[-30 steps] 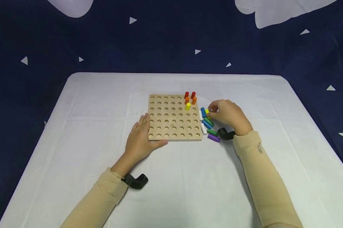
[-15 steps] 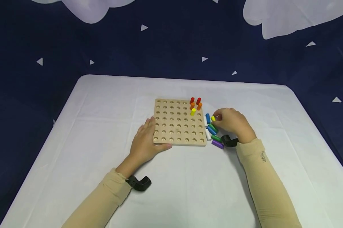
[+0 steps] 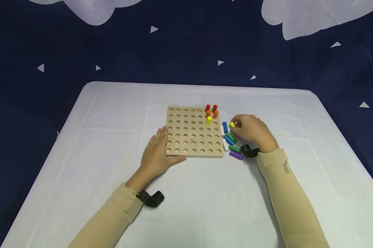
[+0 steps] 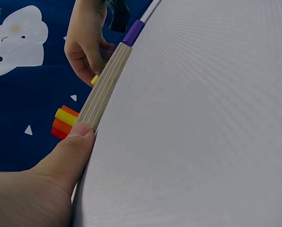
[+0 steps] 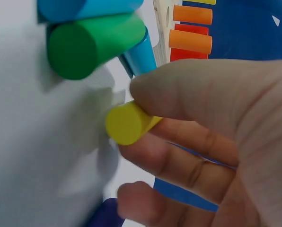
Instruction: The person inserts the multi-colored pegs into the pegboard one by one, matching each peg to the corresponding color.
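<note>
My right hand (image 3: 250, 129) pinches a yellow peg (image 5: 127, 124) between thumb and fingers, just right of the pegboard. The wooden pegboard (image 3: 186, 137) has rows of round holes. In its far right corner stand two red pegs (image 3: 215, 108), two orange pegs (image 3: 215, 114) and one yellow peg (image 3: 209, 120). My left hand (image 3: 156, 150) rests along the board's left edge, its fingers straight and its thumb (image 4: 79, 135) touching the near edge. Loose pegs lie beside the board: blue (image 3: 225, 127), green (image 3: 231, 137), white (image 3: 225, 145) and purple (image 3: 236, 155).
The board and pegs are on a table with a white cloth (image 3: 118, 113). Behind it hangs a dark blue curtain (image 3: 174, 51) with white shapes. A black wrist camera (image 3: 151, 199) sits on the left wrist, another (image 3: 249, 151) on the right.
My right hand has lifted the yellow peg up from among the loose pegs. My left hand keeps its place on the board. The head view has shifted slightly.
</note>
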### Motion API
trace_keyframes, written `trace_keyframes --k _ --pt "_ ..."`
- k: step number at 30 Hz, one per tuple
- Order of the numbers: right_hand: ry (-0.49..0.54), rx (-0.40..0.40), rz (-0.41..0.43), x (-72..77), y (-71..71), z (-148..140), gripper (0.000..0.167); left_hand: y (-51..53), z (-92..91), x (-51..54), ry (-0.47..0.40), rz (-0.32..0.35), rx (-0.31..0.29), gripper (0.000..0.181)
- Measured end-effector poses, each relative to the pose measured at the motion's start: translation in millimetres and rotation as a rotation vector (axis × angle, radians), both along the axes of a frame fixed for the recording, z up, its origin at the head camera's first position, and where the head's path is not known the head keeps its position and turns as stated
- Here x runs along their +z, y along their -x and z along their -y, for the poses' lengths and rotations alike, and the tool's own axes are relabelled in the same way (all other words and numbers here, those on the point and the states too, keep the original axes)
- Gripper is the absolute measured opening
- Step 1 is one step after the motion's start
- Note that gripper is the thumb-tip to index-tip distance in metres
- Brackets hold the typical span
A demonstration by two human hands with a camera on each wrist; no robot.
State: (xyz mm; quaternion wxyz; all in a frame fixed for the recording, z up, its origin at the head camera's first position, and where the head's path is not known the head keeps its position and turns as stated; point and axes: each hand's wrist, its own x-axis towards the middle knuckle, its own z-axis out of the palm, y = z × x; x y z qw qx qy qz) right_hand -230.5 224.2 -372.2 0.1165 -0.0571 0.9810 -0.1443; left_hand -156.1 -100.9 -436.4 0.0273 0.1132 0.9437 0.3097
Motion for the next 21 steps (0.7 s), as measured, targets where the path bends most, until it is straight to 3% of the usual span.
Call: trace_keyframes --k 8,21 --pt "0.076 -0.031 -0.105 4.3 -0.4 1.4 0.036 -0.5 0.7 -0.3 -0.007 -0.002 0.003 0.128" --pt "0.235 -0.074 -0.2 3.5 -0.3 7.7 0.026 -1.5 0.7 1.8 -0.017 0.002 -0.001 0.128"
